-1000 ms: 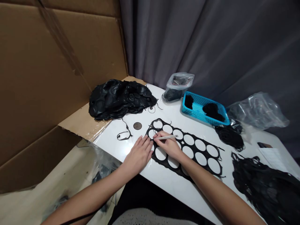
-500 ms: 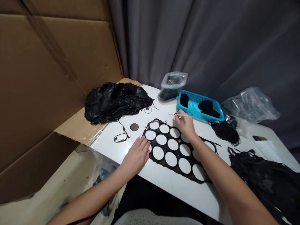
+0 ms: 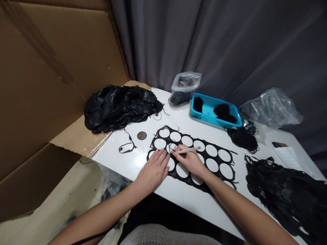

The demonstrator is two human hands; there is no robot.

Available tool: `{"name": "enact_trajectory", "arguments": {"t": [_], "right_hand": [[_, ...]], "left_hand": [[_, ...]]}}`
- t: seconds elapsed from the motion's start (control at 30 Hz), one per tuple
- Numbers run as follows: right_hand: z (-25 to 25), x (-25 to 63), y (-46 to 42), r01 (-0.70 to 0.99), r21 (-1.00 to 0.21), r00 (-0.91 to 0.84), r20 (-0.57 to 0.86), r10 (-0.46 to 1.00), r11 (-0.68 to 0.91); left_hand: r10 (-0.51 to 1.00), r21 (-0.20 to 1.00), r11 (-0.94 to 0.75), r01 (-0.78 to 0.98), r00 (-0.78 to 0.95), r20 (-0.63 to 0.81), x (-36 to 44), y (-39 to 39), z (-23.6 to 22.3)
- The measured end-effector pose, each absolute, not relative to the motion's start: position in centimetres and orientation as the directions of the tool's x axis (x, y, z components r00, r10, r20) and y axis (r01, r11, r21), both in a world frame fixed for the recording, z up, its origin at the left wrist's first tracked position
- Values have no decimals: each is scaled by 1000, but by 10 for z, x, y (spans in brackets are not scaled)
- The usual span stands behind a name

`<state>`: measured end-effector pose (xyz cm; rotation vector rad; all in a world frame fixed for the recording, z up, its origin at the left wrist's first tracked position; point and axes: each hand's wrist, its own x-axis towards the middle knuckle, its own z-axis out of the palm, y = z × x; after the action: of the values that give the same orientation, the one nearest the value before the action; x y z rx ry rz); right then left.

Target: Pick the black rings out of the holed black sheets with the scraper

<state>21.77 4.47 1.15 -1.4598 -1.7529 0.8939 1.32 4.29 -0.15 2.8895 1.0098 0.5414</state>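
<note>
A black sheet point(image 3: 217, 155) with rows of round cut-out holes lies flat on the white table. My left hand point(image 3: 155, 166) rests palm down on its left part, fingers stretched out and fairly close together. In my right hand point(image 3: 189, 159) is a slim, pale pair of tweezers point(image 3: 190, 149), pinched by thumb and fingers. Its tip is at a hole near my left fingertips, where thin black strands point(image 3: 171, 146) show. My right hand and forearm cover several holes. A dark round disc point(image 3: 142, 135) and a loose black loop point(image 3: 126, 147) lie left of the sheet.
Black cut pieces are heaped at the back left point(image 3: 120, 109) and at the right point(image 3: 283, 194). A blue basket point(image 3: 214, 121) holds black pieces. Plastic bags point(image 3: 185, 86) and a coil of black rings point(image 3: 242, 139) are behind. A large cardboard box point(image 3: 51, 85) stands left.
My right hand has come from beside the basket to the sheet, bringing the tweezers near my left fingers. My left hand stays on the sheet. The view has shifted slightly.
</note>
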Motion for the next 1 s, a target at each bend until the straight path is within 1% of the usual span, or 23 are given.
{"name": "enact_trajectory", "arguments": {"t": [0.2,0.33,0.4,0.57,0.67,0.73,0.8,0.87,0.93,1.0], "right_hand": [[8,215,44,560,-800,-175,139,975,215],[11,213,39,584,-733,-258,241,936,349],[12,213,38,578,-720,-284,264,922,384],[10,218,40,564,-769,-216,215,952,302],[9,217,38,578,-752,-231,219,948,315],[8,213,35,626,-673,-288,269,919,394],[8,210,34,694,-522,-382,317,868,496],[10,212,41,767,-364,-426,326,844,528],[15,226,57,845,-285,-352,341,872,453],[21,250,79,907,-284,-184,395,900,310]], "left_hand": [[612,153,-787,598,725,315,12,42,-2],[594,149,-799,582,730,336,12,43,-2],[590,141,-802,580,733,339,12,43,-2],[594,150,-800,581,731,336,12,44,-1],[598,152,-797,584,728,336,11,43,-2],[598,164,-798,580,726,341,12,43,-2],[596,184,-800,571,725,346,12,43,-1],[596,201,-801,563,727,341,12,44,0],[601,210,-798,564,728,329,12,44,0],[608,209,-793,572,726,322,11,45,0]]}}
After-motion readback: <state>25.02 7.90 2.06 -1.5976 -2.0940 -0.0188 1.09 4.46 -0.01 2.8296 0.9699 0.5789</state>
